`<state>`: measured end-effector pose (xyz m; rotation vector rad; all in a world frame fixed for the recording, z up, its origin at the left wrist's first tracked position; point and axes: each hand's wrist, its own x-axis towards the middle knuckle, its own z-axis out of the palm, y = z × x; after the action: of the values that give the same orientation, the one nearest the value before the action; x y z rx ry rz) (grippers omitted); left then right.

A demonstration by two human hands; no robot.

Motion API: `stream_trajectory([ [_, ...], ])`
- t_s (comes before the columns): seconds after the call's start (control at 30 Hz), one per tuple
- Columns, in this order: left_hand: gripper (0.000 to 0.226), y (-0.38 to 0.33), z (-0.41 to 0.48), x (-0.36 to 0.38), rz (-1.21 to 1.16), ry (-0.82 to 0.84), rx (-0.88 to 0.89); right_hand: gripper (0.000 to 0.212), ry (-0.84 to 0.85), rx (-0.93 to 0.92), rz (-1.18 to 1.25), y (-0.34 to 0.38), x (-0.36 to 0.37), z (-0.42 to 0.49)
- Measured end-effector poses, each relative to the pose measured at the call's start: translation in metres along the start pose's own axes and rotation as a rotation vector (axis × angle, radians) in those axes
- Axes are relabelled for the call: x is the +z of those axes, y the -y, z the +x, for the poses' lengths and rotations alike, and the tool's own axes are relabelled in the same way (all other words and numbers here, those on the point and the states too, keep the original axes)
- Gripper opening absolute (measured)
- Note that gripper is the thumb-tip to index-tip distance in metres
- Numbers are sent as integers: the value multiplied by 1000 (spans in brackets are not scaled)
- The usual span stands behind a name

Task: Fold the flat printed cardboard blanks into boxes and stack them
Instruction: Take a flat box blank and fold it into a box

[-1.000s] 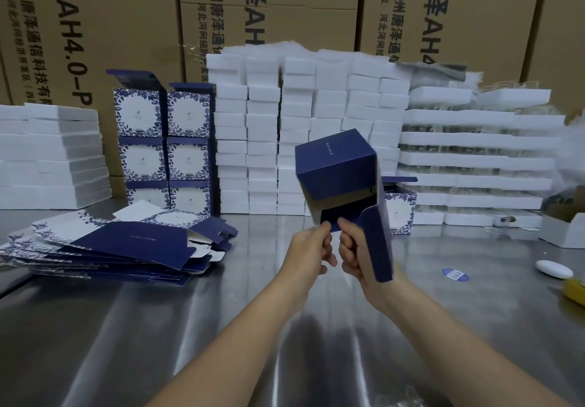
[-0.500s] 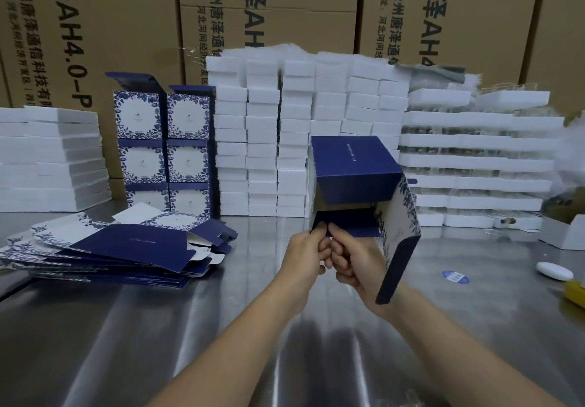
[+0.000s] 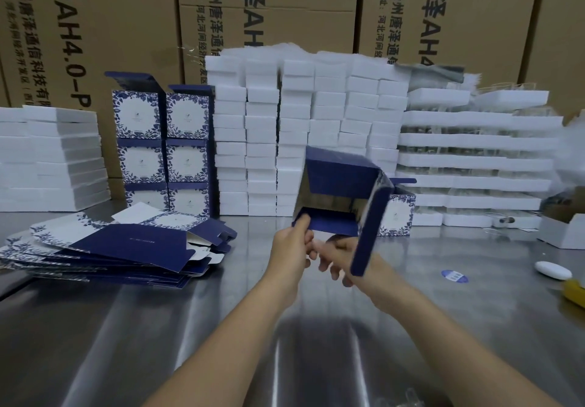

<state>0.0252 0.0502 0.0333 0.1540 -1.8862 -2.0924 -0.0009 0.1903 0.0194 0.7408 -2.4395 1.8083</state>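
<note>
Now the half-folded box [image 3: 342,182] sits lower and tilts further than half a second ago, and my right hand [image 3: 340,256] has dropped off the bottom flap. My left hand [image 3: 289,245] pinches that flap's left corner; the right fingers [image 3: 326,259] hang spread and blurred below it. Navy outside, pale inside, the box floats above the worktop [image 3: 221,327], its side panel hanging open, flat blanks [image 3: 126,242] well left.

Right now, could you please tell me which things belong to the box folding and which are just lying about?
Job: half-folded box in left hand and right hand; flat blanks; stacked finished boxes.
Lying about: white oval, blue sticker, yellow thing, white foam stacks.
</note>
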Motion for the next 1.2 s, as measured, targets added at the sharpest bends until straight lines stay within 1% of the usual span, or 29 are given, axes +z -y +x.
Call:
stream_trajectory([
  [0.03, 45, 0, 3, -3, 13, -20, 9, 35, -23, -12, -93, -5, -3, 1],
  [0.1, 57, 1, 9, -9, 84, -71, 62, 17, -147, 23, -215, -19, -10, 9],
  [0.13, 58, 3, 12, -13, 138, -109, 103, 17, -203, 67, -311, -26, -14, 11],
  [0.17, 56, 4, 13, -16, 200, -150, 150, 27, -220, 87, -420, -31, -18, 13],
  [0.2, 53, 4, 13, -20, 268, -181, 202, 38, -225, 80, -471, -36, -22, 14],
  [0.23, 53, 5, 15, -23, 344, -206, 247, 43, -235, 51, -467, -39, -25, 13],
  [0.3, 55, 7, 18, -27, 474, -270, 324, 52, -336, -86, -446, -40, -29, 10],
  [0.33, 56, 7, 19, -28, 502, -294, 367, 56, -377, -163, -373, -37, -29, 11],
  [0.37, 56, 7, 21, -28, 494, -310, 408, 56, -363, -248, -328, -35, -28, 9],
  [0.4, 55, 7, 23, -28, 458, -310, 436, 56, -352, -293, -213, -28, -24, 10],
  [0.43, 53, 7, 24, -27, 385, -290, 442, 60, -343, -316, -173, -22, -21, 9],
  [0.47, 47, 6, 25, -27, 279, -255, 429, 73, -358, -345, -200, -18, -20, 10],
  [0.5, 38, 5, 25, -26, 176, -210, 399, 86, -371, -376, -286, -17, -20, 11],
  [0.53, 36, 5, 26, -26, 109, -171, 375, 90, -381, -390, -372, -18, -21, 10],
  [0.6, 40, 4, 26, -26, 90, -134, 371, 83, -392, -402, -430, -19, -21, 9],
  [0.67, 42, 4, 25, -27, 99, -115, 394, 67, -415, -386, -446, -19, -20, 8],
  [0.7, 49, 5, 25, -28, 105, -95, 395, 60, -418, -373, -447, -18, -21, 8],
  [0.77, 70, 9, 26, -29, 137, -52, 376, 40, -439, -363, -405, -15, -20, 8],
  [0.8, 71, 11, 27, -29, 166, -33, 372, 30, -460, -365, -387, -15, -19, 10],
  [0.83, 65, 13, 28, -29, 193, -21, 378, 26, -484, -374, -368, -14, -19, 10],
  [0.9, 49, 16, 27, -27, 301, -29, 405, 32, -514, -377, -324, -13, -17, 12],
  [0.93, 42, 17, 28, -26, 364, -40, 418, 31, -522, -363, -288, -13, -17, 13],
  [1.0, 28, 20, 32, -26, 394, -64, 422, 18, -529, -315, -191, -12, -15, 13],
  [1.03, 32, 20, 33, -27, 366, -68, 416, 23, -525, -295, -136, -11, -15, 12],
  [1.07, 41, 21, 34, -27, 328, -73, 406, 32, -521, -290, -94, -11, -15, 11],
  [1.1, 48, 21, 34, -27, 300, -78, 397, 36, -520, -304, -94, -11, -15, 11],
  [1.13, 49, 22, 35, -27, 293, -84, 398, 32, -513, -335, -130, -10, -15, 11],
  [1.17, 44, 23, 34, -26, 311, -97, 422, 23, -498, -374, -183, -10, -16, 10],
  [1.2, 33, 24, 34, -25, 358, -122, 470, 12, -481, -406, -245, -10, -16, 10],
])
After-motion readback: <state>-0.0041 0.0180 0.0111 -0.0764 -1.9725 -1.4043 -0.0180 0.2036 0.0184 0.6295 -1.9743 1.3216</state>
